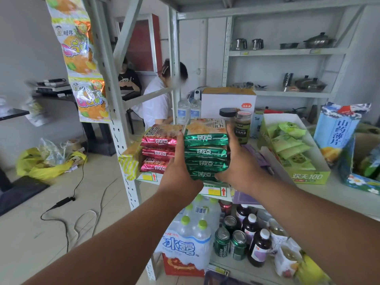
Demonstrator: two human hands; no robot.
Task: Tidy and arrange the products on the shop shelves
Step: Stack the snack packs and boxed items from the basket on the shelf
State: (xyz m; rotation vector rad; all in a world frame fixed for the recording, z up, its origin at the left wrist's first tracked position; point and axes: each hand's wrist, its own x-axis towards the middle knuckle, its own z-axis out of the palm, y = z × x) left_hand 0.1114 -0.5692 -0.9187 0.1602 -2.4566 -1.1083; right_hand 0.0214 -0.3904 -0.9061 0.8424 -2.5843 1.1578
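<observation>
My left hand point(178, 171) and right hand point(239, 167) clasped the stack of green foil snack packets point(206, 154), squaring it beside the red foil packets point(159, 152); next, probably release.

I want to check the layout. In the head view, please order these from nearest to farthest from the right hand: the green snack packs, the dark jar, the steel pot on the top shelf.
1. Green snack packs: held between both hands, touching the right hand.
2. Dark jar: just behind the hand.
3. Steel pot: far back, upper right.

You see glossy foil on the green packets point(206, 153) and red packets point(159, 152), matt painted metal on the shelf frame point(121, 128), shiny steel pots point(318, 41).
</observation>
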